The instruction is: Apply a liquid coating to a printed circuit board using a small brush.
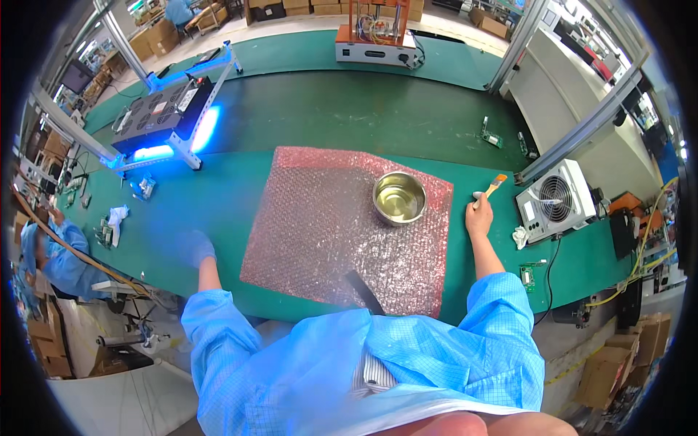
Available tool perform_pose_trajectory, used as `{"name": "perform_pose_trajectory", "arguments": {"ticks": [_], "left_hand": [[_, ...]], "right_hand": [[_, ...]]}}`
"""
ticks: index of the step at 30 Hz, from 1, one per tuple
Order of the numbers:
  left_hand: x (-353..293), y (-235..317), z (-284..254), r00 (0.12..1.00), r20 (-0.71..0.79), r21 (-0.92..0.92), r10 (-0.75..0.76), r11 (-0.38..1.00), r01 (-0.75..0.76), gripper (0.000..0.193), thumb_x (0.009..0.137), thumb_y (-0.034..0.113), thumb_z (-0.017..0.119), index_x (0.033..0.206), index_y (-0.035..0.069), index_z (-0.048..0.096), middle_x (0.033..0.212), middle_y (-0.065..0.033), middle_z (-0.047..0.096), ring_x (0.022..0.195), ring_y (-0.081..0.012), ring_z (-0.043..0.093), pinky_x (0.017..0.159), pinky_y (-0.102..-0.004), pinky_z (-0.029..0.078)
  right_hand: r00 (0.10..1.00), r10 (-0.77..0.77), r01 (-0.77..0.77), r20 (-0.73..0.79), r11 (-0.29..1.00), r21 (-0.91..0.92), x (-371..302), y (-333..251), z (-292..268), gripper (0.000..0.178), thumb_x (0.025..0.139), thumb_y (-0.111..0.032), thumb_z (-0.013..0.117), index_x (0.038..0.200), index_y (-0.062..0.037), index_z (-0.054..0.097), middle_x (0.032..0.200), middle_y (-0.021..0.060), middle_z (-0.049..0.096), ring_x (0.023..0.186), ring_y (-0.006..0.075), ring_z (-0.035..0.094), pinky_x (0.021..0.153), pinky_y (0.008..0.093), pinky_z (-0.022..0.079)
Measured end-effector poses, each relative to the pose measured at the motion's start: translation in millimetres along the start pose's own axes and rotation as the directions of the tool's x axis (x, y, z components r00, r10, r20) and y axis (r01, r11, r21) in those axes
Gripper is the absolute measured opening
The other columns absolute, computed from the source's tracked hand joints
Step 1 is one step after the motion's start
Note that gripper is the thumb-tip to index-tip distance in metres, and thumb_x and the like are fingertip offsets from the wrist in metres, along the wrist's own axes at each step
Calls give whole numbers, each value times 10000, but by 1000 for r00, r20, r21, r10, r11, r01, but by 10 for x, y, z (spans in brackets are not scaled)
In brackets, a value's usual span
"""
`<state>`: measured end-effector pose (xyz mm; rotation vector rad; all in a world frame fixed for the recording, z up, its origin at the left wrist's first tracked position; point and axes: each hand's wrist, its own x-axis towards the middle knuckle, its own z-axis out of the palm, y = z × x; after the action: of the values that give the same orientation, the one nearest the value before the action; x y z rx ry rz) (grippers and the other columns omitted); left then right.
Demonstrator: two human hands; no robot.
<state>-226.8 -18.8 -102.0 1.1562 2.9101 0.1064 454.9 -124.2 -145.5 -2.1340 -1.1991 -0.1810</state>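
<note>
My right hand (478,216) is closed round the wooden handle of a flat paintbrush (496,184) with orange bristles pointing up and away. A pale covering shows on a fingertip. My left hand (198,249), in a pale glove, is over the green table at the left; haze smears its fingers and I see nothing in it. Between my hands lies a sheet of pink bubble wrap (313,211). On its right half stands a round metal bowl (399,198) with yellowish liquid inside. A dark flat strip (363,292) lies at the sheet's near edge.
A black fan unit (161,109) on a frame glows blue at the left. A white box with a fan (556,200) stands at the right, near a crumpled tissue (520,237) and a circuit board (528,276). A machine (374,48) stands at the back. Another person (67,251) sits at far left.
</note>
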Motion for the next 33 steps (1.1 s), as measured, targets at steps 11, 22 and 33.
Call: {"name": "perform_pose_trajectory", "arguments": {"ticks": [11,22,33], "left_hand": [[-1,-44,174,956,-294,-8,17,1000,-21,447,921,376,376,1051,67,672,1175,-161,604,1129,-316,545,954,-455,414],[46,-78,231,968,-250,-43,26,998,-38,474,913,375,401,1216,33,527,1247,-183,536,1171,-325,500,969,-442,399],[99,-102,284,975,-219,8,32,999,-31,472,938,377,366,1259,53,484,1302,-163,494,1222,-303,456,989,-436,378]], "right_hand": [[999,-32,32,-28,999,-3,-4,24,26,247,771,-87,569,1016,-85,543,886,167,616,843,358,590,747,455,465],[1000,4,-4,-4,1000,-11,5,-20,1,252,751,-87,591,999,-81,549,926,161,619,890,357,578,782,447,464],[1000,-17,17,-16,1000,-1,11,4,15,248,766,-93,583,1009,-84,534,896,166,610,862,365,582,750,462,464]]}}
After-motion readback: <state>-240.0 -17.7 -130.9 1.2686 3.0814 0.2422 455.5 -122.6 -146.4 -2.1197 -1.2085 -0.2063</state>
